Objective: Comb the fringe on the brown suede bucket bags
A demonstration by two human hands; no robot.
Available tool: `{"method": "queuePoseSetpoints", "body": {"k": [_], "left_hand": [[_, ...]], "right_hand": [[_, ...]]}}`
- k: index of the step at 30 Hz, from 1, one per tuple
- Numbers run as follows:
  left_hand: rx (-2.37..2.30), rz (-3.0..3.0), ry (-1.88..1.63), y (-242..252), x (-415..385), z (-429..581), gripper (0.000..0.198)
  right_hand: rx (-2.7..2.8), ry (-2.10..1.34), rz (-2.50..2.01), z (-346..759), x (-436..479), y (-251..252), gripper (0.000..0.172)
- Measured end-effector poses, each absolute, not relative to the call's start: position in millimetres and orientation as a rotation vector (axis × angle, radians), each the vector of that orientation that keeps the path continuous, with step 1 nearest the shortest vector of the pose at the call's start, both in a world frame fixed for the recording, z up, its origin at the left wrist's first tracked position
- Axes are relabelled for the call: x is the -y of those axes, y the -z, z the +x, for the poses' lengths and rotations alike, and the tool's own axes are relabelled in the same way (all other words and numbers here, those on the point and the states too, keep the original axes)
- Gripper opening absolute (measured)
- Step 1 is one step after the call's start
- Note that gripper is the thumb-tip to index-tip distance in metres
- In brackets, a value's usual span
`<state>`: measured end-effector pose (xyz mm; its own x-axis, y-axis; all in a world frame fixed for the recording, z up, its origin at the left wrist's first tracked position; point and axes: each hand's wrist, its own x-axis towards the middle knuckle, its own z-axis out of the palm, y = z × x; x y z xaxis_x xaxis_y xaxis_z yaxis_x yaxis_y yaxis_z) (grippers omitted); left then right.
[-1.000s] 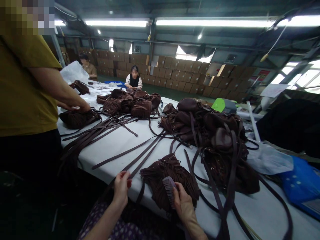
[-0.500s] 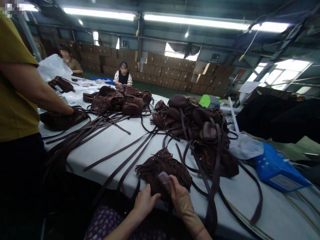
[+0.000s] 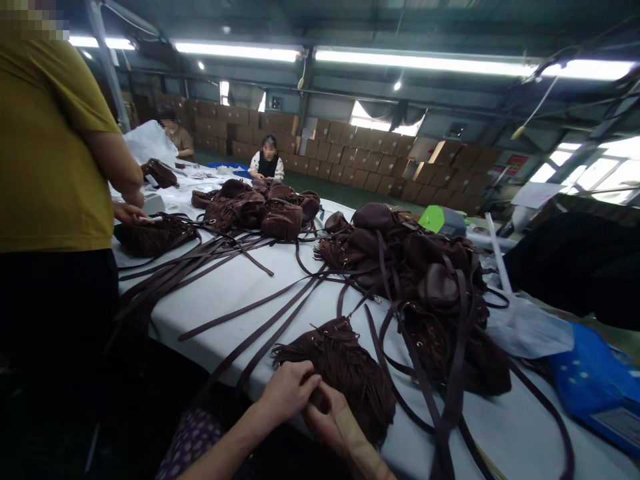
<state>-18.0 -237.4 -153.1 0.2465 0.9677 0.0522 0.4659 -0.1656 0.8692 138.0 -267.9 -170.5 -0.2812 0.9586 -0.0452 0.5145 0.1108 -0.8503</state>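
At the near edge of the table (image 3: 235,283), left hand (image 3: 287,395), fingers pressed together, rests on the brown fringed bag (image 3: 345,363), touching the right hand (image 3: 326,417), curled shut, contents hidden.

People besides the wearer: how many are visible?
3: person in mustard-yellow shirt standing left; person in tan top far back left; person in black-and-white top far back centre. Others may be hidden.

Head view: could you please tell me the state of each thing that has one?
fringed bag, lying flat at the table edge, under both hands.
left hand, resting on the fringe, grip unclear.
right hand, curled at the fringe, grip unclear.
straps, loose, trailing over the table edge.
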Motion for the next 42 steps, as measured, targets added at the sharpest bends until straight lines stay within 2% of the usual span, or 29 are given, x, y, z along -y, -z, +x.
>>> {"method": "queuePoseSetpoints", "body": {"k": [2, 5, 8, 9, 10, 13, 14, 18, 21, 23, 25, 27, 30, 35, 38, 42], "left_hand": [[-1.249, 1.580, -1.030, 151, 234, -24, 0.026], [-1.135, 1.090, -1.231, 160, 239, -29, 0.022], [-0.852, 0.991, -1.069, 172, 250, -16, 0.053], [-0.754, 1.082, -1.003, 174, 253, -8, 0.057], [-0.693, 1.225, -0.943, 176, 254, 1, 0.053], [-0.773, 1.680, -0.830, 179, 246, 27, 0.015], [-0.875, 1.763, -0.818, 181, 241, 33, 0.008], [-1.172, 1.705, -0.864, 195, 220, 46, 0.025], [-1.169, 1.572, -0.911, 200, 201, 50, 0.026], [-1.149, 1.465, -0.953, 198, 184, 51, 0.025], [-1.119, 1.355, -0.987, 191, 165, 49, 0.030], [-1.086, 1.242, -1.011, 185, 151, 41, 0.040], [-1.079, 1.053, -1.082, 186, 152, 9, 0.046], [-1.378, 0.727, -1.286, 217, 219, -40, 0.045], [-1.537, 0.981, -1.088, 220, 261, -19, 0.054], [-1.715, 1.668, -0.715, 196, 276, 42, 0.064]], "right_hand": [[1.564, -1.373, -1.252, 137, 266, 168, 0.034], [1.221, -1.623, -1.049, 142, 268, 159, 0.042], [1.059, -1.684, -1.065, 149, 277, 145, 0.043], [1.040, -1.684, -1.075, 151, 279, 140, 0.043], [1.026, -1.670, -1.076, 152, 281, 136, 0.043], [1.016, -1.581, -1.095, 158, 283, 127, 0.041], [1.031, -1.555, -1.107, 159, 283, 126, 0.040], [1.153, -1.509, -1.132, 155, 300, 117, 0.040], [1.479, -1.593, -1.010, 148, 322, 92, 0.044], [1.639, -1.498, -1.030, 150, 326, 75, 0.046], [1.520, -1.278, -1.291, 162, 319, 73, 0.046], [1.298, -1.176, -1.567, 183, 307, 89, 0.054], [1.151, -1.092, -1.723, 212, 297, 128, 0.062], [1.601, -0.651, -1.761, 226, 303, 147, 0.038], [1.783, -0.399, -1.802, 223, 296, 142, 0.037], [1.751, -0.329, -1.889, 219, 282, 154, 0.037]]}}
